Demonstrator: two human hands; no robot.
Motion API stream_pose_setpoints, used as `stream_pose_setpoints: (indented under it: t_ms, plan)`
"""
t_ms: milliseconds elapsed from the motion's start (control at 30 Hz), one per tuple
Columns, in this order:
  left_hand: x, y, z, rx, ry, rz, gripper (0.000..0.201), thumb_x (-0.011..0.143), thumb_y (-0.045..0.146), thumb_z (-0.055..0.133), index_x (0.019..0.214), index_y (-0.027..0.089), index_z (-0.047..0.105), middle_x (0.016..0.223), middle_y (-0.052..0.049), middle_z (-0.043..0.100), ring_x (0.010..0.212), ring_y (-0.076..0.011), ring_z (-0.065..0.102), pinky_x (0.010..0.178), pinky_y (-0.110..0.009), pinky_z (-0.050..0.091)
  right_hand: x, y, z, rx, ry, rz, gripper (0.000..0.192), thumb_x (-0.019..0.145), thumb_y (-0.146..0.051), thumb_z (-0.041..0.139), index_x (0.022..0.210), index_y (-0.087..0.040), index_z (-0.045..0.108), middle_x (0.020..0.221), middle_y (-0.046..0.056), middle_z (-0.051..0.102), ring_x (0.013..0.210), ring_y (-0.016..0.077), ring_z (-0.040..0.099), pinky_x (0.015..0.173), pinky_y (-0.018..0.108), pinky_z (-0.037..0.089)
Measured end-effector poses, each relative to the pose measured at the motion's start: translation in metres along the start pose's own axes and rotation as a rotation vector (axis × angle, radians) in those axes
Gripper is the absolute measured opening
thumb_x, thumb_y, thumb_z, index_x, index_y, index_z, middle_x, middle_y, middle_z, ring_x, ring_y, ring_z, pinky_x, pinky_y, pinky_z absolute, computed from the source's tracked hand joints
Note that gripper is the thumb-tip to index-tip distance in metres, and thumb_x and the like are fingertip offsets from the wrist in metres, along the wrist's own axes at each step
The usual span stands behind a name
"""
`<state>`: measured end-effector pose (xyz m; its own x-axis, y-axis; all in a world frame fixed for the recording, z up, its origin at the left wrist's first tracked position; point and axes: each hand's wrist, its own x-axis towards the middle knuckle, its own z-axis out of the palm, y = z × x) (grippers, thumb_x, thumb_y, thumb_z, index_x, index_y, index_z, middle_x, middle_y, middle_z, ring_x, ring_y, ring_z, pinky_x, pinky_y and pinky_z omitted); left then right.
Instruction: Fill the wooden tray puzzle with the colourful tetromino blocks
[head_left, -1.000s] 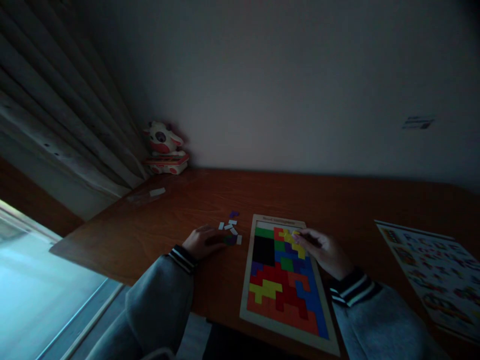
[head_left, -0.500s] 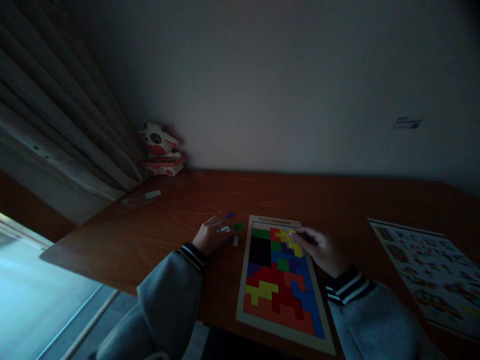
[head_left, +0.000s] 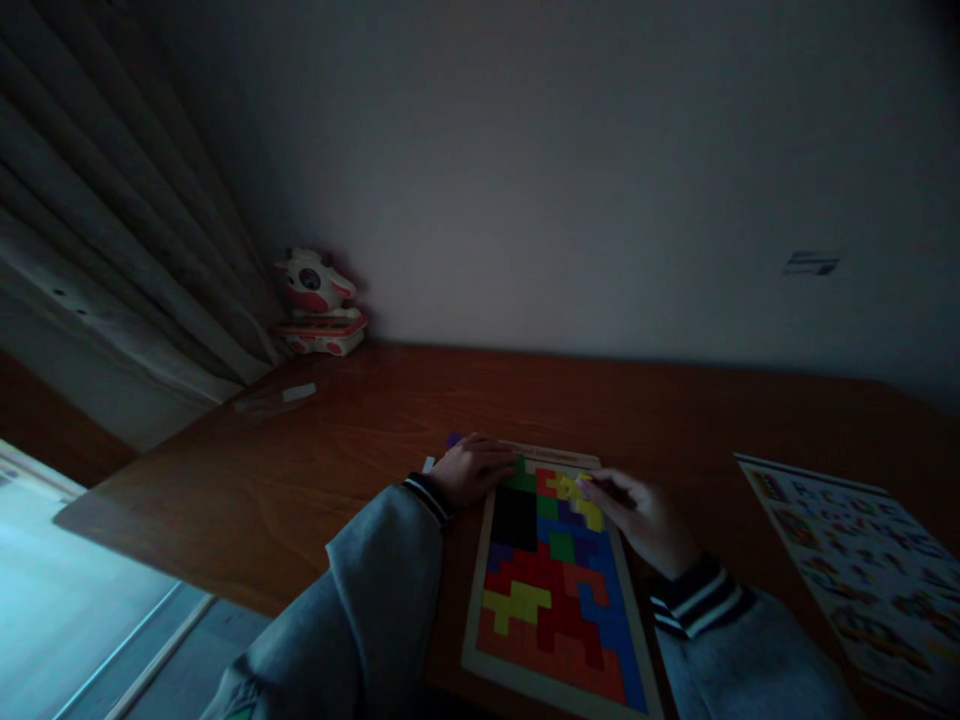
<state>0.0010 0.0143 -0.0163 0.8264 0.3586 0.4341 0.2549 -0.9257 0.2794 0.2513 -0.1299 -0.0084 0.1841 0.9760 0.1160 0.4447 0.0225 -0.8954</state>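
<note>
A wooden puzzle board (head_left: 478, 628) lies on the brown desk (head_left: 315, 470), filled with coloured block pieces except for a dark gap (head_left: 514, 517) near its upper left. My left hand (head_left: 472, 466) rests at the board's top left corner, fingers closed over a green piece (head_left: 519, 464) at the edge. My right hand (head_left: 637, 516) lies on the board's upper right, its fingertips on a yellow piece (head_left: 577, 492). A purple piece (head_left: 453, 440) and a white piece (head_left: 428, 464) show beside the left hand.
A cow-shaped toy (head_left: 316, 300) stands in the far left corner by the curtain (head_left: 112, 250). A small white slip (head_left: 298, 393) lies on the desk's left part. A printed colour sheet (head_left: 847, 560) lies at the right. The desk's left edge drops to the floor.
My left hand left the loose pieces on the desk and carried a green piece rightward to the board's top left corner. My right hand stayed on the yellow piece.
</note>
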Motion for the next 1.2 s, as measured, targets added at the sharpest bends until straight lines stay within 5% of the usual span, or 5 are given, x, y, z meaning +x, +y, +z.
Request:
stream_pose_setpoints:
  t_ms: [733, 1033, 1200]
  plan:
    - [-0.007, 0.006, -0.004, 0.006, -0.031, -0.019, 0.028, 0.097, 0.034, 0.048, 0.115, 0.019, 0.064, 0.113, -0.008, 0.07, 0.104, -0.0189, 0.066, 0.092, -0.033, 0.052, 0.001, 0.003, -0.001, -0.014, 0.013, 0.002, 0.042, 0.079, -0.061, 0.061, 0.088, -0.022, 0.072, 0.086, 0.006, 0.075, 0.08, 0.022, 0.07, 0.071, 0.033, 0.056]
    - [-0.005, 0.015, -0.006, -0.055, -0.027, 0.12, 0.03, 0.096, 0.03, 0.05, 0.122, 0.018, 0.061, 0.118, -0.01, 0.068, 0.115, -0.0207, 0.061, 0.101, -0.037, 0.048, 0.002, 0.007, -0.001, -0.016, 0.007, -0.009, 0.041, 0.08, -0.06, 0.061, 0.09, -0.021, 0.072, 0.088, 0.007, 0.075, 0.083, 0.023, 0.069, 0.074, 0.034, 0.055]
    - [-0.003, 0.025, -0.009, -0.072, -0.087, 0.137, 0.029, 0.097, 0.031, 0.049, 0.116, 0.016, 0.064, 0.11, -0.011, 0.07, 0.106, -0.0214, 0.065, 0.095, -0.035, 0.05, 0.001, 0.005, -0.001, -0.017, 0.008, 0.023, 0.04, 0.08, -0.059, 0.062, 0.09, -0.022, 0.071, 0.088, 0.005, 0.075, 0.082, 0.0228, 0.07, 0.072, 0.032, 0.055]
